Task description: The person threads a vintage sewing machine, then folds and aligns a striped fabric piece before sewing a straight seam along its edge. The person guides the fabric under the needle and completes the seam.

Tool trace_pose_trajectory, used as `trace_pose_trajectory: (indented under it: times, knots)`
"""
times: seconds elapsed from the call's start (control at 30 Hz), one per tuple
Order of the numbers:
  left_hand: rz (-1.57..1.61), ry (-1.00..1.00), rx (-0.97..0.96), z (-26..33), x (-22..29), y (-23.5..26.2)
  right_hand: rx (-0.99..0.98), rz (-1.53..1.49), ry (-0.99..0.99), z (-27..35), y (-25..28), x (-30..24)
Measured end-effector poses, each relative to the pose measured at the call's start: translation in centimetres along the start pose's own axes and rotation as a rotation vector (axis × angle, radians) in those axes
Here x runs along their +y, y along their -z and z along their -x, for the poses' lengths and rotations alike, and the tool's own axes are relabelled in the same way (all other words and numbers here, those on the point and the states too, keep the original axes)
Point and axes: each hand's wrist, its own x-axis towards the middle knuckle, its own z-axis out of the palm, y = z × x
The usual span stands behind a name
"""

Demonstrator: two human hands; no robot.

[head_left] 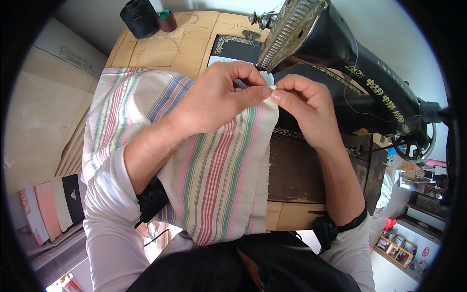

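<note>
A striped cloth (pixel 214 180) in cream, red, green, pink and blue lies over the sewing table and hangs toward my lap. My left hand (pixel 226 95) pinches its upper right edge between thumb and forefinger. Close against it, my right hand (pixel 306 104) pinches the same edge at the corner, fingertips nearly touching the left thumb. Just beyond my fingers stands a black sewing machine (pixel 335 44) with gold decoration and an ornate metal faceplate (pixel 292 36). My hands hide the needle and presser foot area.
A large black thread cone (pixel 139 19) and a small brown spool (pixel 167 21) stand on the wooden tabletop (pixel 197 36) at the far left. The machine's handwheel (pixel 422 143) is at the right. Boxes (pixel 48 209) stand at the left; a compartment tray (pixel 395 250) sits lower right.
</note>
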Motion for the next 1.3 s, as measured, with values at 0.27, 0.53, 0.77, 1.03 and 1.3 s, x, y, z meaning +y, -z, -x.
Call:
trace_pose_trajectory:
  times: [0.27,0.53,0.77,1.03,1.3]
  knots:
    - [-0.335,0.004,0.092,0.5,0.5,-0.1,0.081,0.114,-0.019,0.2,-1.1,0.6]
    - [-0.693,-0.051,0.173,-0.2,-0.4,0.0,0.160,0.508,0.156,0.1,-2.6,1.3]
    - [-0.737,-0.078,0.171,-0.6,-1.0,0.4,0.031,0.537,0.290,1.0,-0.7,1.1]
    - [-0.713,-0.084,0.174,-0.8,-1.2,0.5,-0.012,0.735,0.440,0.4,-0.8,2.1]
    - [-1.159,-0.475,0.284,-0.2,0.6,1.0,-0.004,0.953,0.497,0.6,-1.6,2.1]
